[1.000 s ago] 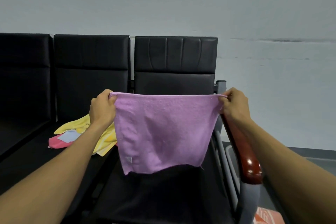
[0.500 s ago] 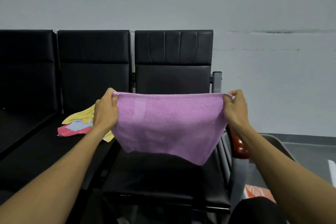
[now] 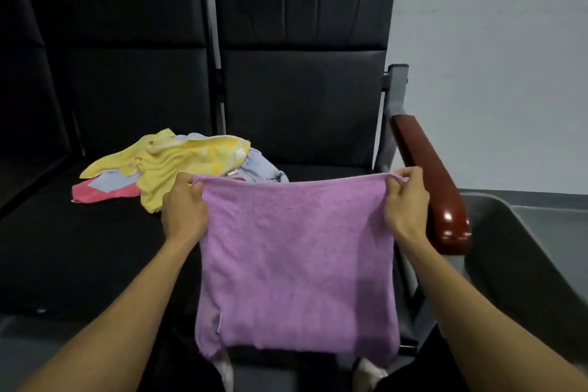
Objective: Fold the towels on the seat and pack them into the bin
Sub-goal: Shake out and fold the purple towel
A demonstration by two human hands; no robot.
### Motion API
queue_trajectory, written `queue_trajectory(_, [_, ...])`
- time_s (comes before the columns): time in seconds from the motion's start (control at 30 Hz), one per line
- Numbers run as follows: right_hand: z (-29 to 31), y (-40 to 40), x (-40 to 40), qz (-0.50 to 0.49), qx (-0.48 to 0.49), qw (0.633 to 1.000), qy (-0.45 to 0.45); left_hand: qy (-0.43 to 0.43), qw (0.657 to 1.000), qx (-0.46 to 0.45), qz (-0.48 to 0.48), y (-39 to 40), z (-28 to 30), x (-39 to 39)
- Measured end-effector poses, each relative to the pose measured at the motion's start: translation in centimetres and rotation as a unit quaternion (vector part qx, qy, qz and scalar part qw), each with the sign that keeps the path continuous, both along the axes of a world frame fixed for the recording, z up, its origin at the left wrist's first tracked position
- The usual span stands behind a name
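Note:
A purple towel (image 3: 296, 264) is spread out flat in front of me over the right-hand black seat (image 3: 302, 124). My left hand (image 3: 183, 208) pinches its far left corner and my right hand (image 3: 405, 204) pinches its far right corner. The towel's near edge hangs past the seat's front. A heap of unfolded towels (image 3: 178, 165), yellow, pale blue and pink, lies on the middle seat just left of my left hand. A dark grey bin (image 3: 521, 258) stands on the floor at the right, beyond the armrest.
A glossy red-brown armrest (image 3: 429, 175) on a grey metal post runs along the right side of the seat, close to my right hand. Black seat backs stand behind. A pale wall and grey floor lie to the right.
My hands lowered the purple towel from hanging in the air down over the seat, where it now lies spread out. My view tipped downward and the bin came into view.

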State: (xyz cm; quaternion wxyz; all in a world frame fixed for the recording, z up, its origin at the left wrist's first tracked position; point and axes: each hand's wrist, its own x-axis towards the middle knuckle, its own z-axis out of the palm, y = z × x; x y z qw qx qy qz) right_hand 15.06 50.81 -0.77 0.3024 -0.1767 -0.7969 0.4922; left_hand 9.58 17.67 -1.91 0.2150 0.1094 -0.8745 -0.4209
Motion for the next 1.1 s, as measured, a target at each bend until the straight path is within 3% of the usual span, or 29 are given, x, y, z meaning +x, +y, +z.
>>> queue_trajectory(0.2, [-5.3,0.3,-4.5,-0.002,0.008,0.999,-0.039,-0.058,0.998,0.010,0.016,0.3,-4.9,-4.2])
queue_trajectory(0.47, [-8.6,1.5,-8.4,0.009,0.023,0.990,-0.140,-0.110,0.994,0.025,0.009,1.3,-6.3,-7.1])
queue_trajectory(0.73, [-9.5,-2.8,-9.1,0.095,-0.137,0.966,-0.196,-0.171,0.973,0.143,-0.063,4.8,-7.0,-6.5])
queue_trajectory(0.9, [-9.6,-6.2,-8.4,0.161,-0.216,0.939,-0.213,-0.223,0.957,0.137,-0.128,8.1,-7.6,-5.0])
queue_trajectory(1.1, [-9.3,-7.4,-7.7,0.205,-0.234,0.921,-0.232,-0.233,0.940,0.182,-0.170,10.3,-7.4,-3.7])
